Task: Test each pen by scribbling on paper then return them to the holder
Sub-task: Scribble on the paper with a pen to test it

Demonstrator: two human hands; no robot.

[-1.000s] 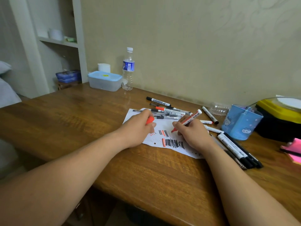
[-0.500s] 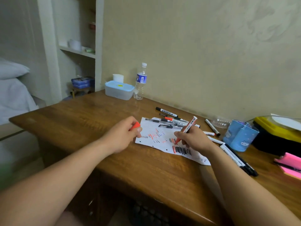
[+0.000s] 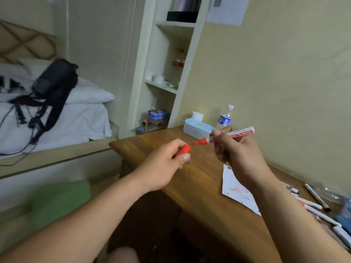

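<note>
Red marker [image 3: 230,134] pinched by right hand [image 3: 241,160] fingers; left hand [image 3: 161,168] fingers pinch its half-hidden cap [image 3: 183,149].

Your marker [image 3: 241,132] is white with a red tip; your cap [image 3: 183,149] is red; the paper [image 3: 233,194] is white with red and black scribbles; the desk [image 3: 199,186] is brown woodgrain.

Wooden table [image 3: 190,188] carries scribbled paper [image 3: 238,196], loose pens [image 3: 316,196], lidded box [image 3: 197,129], perhaps a bottle [image 3: 226,118].

Both hands have lifted off the paper [image 3: 239,194], red marker [image 3: 228,135] tip now facing its cap [image 3: 183,150].
</note>
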